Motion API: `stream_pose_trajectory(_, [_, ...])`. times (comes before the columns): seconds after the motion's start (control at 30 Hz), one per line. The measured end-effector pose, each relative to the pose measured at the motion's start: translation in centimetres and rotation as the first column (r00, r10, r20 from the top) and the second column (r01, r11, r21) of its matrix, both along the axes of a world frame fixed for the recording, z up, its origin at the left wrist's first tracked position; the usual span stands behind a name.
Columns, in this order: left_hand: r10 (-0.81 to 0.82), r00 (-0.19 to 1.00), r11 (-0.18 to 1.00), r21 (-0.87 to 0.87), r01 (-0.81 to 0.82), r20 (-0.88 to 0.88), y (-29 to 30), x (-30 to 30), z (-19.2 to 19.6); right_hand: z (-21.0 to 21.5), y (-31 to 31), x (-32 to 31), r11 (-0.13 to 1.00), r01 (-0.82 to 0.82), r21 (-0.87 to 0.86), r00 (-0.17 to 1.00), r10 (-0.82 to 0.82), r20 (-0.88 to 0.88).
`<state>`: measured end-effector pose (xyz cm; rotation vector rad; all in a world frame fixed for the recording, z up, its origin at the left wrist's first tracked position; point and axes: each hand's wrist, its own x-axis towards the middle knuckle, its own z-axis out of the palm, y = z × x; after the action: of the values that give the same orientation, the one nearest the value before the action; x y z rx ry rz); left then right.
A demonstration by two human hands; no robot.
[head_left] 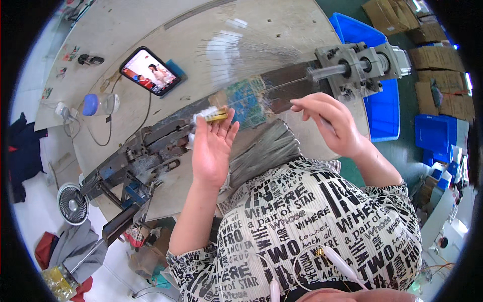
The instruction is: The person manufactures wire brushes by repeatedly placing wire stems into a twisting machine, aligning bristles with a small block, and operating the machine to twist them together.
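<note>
The left hand [211, 146] is nearest, palm up and fingers loosely spread, pinching a small yellow tube wrapped in white [214, 115] between thumb and fingertips at the bench's near edge. The right hand [329, 121] curls its fingers around thin clear filaments [251, 55] fanning toward the grey metal spindle block [359, 63] farther back.

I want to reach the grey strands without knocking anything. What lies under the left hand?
Under the left hand a bundle of grey strands lies on the bench, beside the dark metal machine. The hand's fingers pinch a small yellow piece. The bench beneath the palm is hidden.
</note>
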<state>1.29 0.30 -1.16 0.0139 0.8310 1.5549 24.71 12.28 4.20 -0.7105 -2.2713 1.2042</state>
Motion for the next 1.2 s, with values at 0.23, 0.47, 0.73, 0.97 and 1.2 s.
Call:
stream_pose_trajectory(0.23, [-0.127, 0.975, 0.986, -0.134, 0.103, -0.181, -5.5, 1.5, -0.7, -5.2, 0.7, 2.8, 0.987, 0.035, -0.155, 0.924, 0.027, 0.381])
stream_pose_trajectory(0.47, [0.731, 0.560, 0.379, -0.450, -0.809, -0.390, -27.8, -6.8, -4.9, -6.1, -0.5, 2.3, 0.986, -0.035, -0.163, 0.791, 0.127, 0.599])
stream_pose_trajectory(0.73, [0.634, 0.309, 0.124, -0.302, -0.945, -0.709, -29.9, -12.3, -5.9, -5.8, -0.4, 2.4, 0.984, -0.028, -0.178, 0.797, 0.130, 0.590])
stream_pose_trajectory(0.97, [0.644, 0.453, 0.295, -0.346, -0.891, -0.617, -28.0, -8.9, -6.8, -4.0, -1.0, 2.4, 0.584, 0.518, -0.625, 0.836, -0.501, 0.224])
stream_pose_trajectory(1.2, [-0.010, 0.201, 1.000, -0.005, 0.024, -0.980, -6.8, 0.0, 3.1, 5.1, 0.8, -3.2, 0.933, -0.198, -0.301, 0.891, 0.043, -0.453])
